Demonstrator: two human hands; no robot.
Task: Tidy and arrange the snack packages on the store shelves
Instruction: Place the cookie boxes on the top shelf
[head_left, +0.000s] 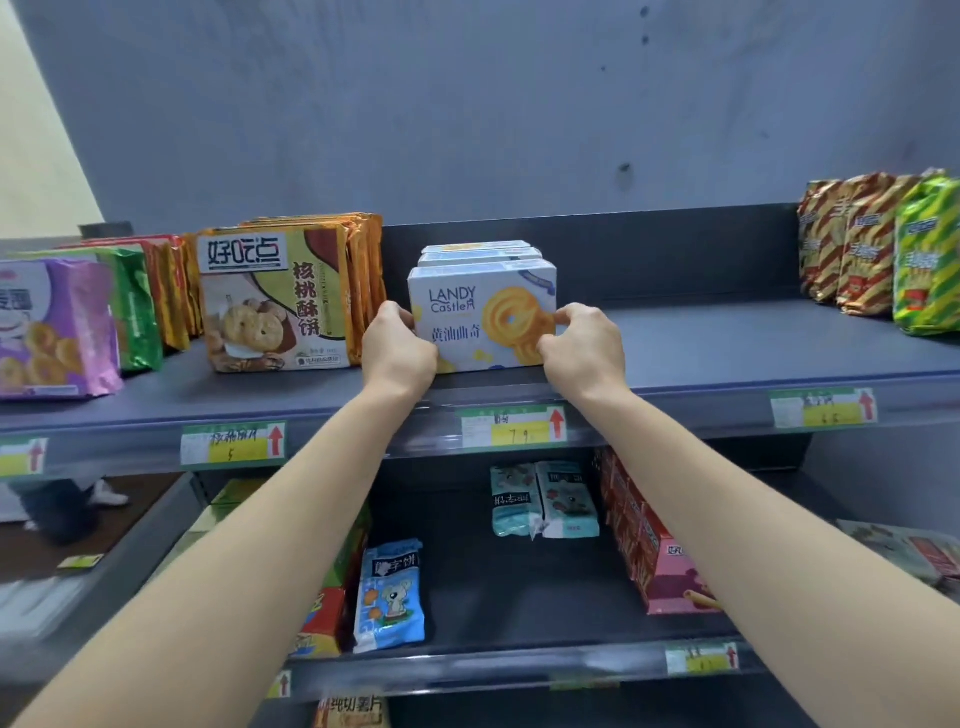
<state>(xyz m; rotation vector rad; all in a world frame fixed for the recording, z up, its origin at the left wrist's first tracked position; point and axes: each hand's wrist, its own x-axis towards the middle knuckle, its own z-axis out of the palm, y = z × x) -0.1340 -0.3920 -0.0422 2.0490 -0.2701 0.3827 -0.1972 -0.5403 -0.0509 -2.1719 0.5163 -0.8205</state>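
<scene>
Place: shop, snack aisle.
Shelving: dark metal shelves (701, 338), two tiers, flat back panel (519, 130) behind.
Price tags: green and yellow labels (511, 427) with red arrows, slotted along the shelf front rails; handwritten numbers.
Stock: identical goods queued front to back: cookie boxes (483, 306), biscuit packs (275, 301), striped bags (862, 249), purple bag (47, 332) at far left.
Lower tier: small blue packs (389, 592), red boxes (660, 551), same retail packaging.
Aisle: floor (145, 501) at left, somebody's shoe (109, 493) and trouser leg (52, 506) beyond the shelf end.

We see a smooth matt cardboard cookie box (480, 317) on the matt grey metal shelf (727, 338); left of the box, glossy crinkled foil packets (275, 301).
</scene>
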